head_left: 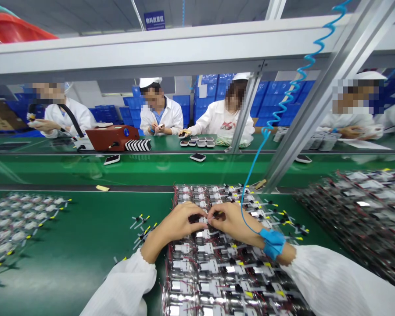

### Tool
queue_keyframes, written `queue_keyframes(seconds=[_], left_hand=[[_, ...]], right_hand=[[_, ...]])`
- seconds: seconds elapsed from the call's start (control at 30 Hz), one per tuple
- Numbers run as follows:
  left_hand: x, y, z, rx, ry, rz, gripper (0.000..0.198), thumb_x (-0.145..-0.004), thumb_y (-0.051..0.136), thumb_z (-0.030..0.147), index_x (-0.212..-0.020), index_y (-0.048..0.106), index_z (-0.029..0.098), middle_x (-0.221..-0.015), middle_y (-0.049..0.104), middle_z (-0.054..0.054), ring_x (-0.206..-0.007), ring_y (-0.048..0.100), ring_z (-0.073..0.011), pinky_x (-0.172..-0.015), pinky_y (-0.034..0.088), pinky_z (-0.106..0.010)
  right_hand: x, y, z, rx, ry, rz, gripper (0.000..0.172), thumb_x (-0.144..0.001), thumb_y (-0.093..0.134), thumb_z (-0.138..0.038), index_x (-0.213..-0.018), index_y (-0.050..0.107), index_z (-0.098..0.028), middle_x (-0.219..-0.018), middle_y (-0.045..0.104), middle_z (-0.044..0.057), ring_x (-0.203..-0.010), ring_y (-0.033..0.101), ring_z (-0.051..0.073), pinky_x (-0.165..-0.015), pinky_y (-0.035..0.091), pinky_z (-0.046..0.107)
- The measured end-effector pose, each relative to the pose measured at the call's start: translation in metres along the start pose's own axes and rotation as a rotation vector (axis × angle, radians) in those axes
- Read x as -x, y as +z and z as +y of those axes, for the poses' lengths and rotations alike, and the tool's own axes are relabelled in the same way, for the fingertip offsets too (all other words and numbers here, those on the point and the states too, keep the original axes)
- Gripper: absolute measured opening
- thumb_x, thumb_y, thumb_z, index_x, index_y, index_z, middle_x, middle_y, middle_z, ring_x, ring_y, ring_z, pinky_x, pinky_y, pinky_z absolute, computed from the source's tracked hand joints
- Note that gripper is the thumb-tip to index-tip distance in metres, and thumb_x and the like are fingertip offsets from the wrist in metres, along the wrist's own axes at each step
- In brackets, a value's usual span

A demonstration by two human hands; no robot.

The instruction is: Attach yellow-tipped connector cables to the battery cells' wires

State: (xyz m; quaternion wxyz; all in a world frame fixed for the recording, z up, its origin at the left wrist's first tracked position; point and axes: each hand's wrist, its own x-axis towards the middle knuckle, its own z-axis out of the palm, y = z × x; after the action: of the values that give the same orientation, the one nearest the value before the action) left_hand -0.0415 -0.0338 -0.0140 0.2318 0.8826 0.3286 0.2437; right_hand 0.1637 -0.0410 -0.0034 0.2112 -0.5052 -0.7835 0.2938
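Both my hands meet over a long tray of small wired parts (pixel 217 272) that runs from the near edge to mid-table. My left hand (pixel 177 226) has its fingers curled and pinched on a small part in the tray. My right hand (pixel 232 221) is closed too, its fingertips pressed to the same small white part (pixel 204 219). On my right wrist sits a blue strap (pixel 272 242) with a coiled blue cord (pixel 283 105) rising to the frame. I wear white sleeves.
More trays of the same parts lie at the left (pixel 19 219) and the right (pixel 362 210). A few loose black-and-yellow pieces (pixel 141 226) rest on the green mat. Beyond runs a green belt (pixel 158 169) carrying phones (pixel 198 156). Several white-coated people sit opposite, with a red-brown box (pixel 112 137).
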Motion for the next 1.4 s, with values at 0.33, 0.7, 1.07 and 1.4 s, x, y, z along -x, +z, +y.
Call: queue_keyframes(seconds=[0.33, 0.7, 1.07, 1.4], left_hand=[[0.0014, 0.0024, -0.0026, 0.005, -0.062, 0.01, 0.022, -0.082, 0.076, 0.033, -0.099, 0.071, 0.02, -0.096, 0.073, -0.004, -0.092, 0.064, -0.0199, -0.082, 0.046, -0.03], [0.0002, 0.0032, -0.0028, -0.016, -0.058, -0.001, 0.022, -0.085, 0.073, 0.038, -0.099, 0.071, 0.021, -0.092, 0.073, -0.004, -0.092, 0.063, -0.0207, -0.081, 0.045, -0.03], [-0.0014, 0.0037, -0.0011, -0.016, -0.039, 0.006, 0.02, -0.082, 0.076, 0.033, -0.094, 0.071, 0.018, -0.092, 0.074, -0.004, -0.091, 0.064, -0.0208, -0.081, 0.045, -0.029], [-0.0018, 0.0064, -0.0059, -0.014, -0.034, 0.006, 0.017, -0.082, 0.076, 0.033, -0.091, 0.072, 0.019, -0.089, 0.073, -0.003, -0.088, 0.063, -0.0197, -0.078, 0.044, -0.028]], right_hand=[[0.0009, -0.0002, 0.0023, -0.005, -0.004, 0.012, 0.014, -0.08, 0.058, -0.019, -0.08, 0.072, -0.019, -0.069, 0.069, 0.001, -0.065, 0.063, 0.017, -0.059, 0.043, 0.024], [0.0016, 0.0054, 0.0082, -0.022, -0.013, 0.013, 0.015, -0.079, 0.057, -0.016, -0.078, 0.072, -0.019, -0.067, 0.069, 0.0, -0.064, 0.064, 0.017, -0.06, 0.043, 0.024], [0.0036, 0.0058, 0.0066, -0.008, -0.008, 0.017, 0.014, -0.08, 0.058, -0.021, -0.077, 0.072, -0.019, -0.065, 0.069, 0.0, -0.062, 0.062, 0.018, -0.059, 0.041, 0.026], [0.0001, 0.0066, 0.0006, 0.024, 0.032, -0.006, 0.011, -0.08, 0.063, -0.023, -0.076, 0.073, -0.019, -0.069, 0.069, 0.001, -0.067, 0.062, 0.018, -0.061, 0.04, 0.025]])
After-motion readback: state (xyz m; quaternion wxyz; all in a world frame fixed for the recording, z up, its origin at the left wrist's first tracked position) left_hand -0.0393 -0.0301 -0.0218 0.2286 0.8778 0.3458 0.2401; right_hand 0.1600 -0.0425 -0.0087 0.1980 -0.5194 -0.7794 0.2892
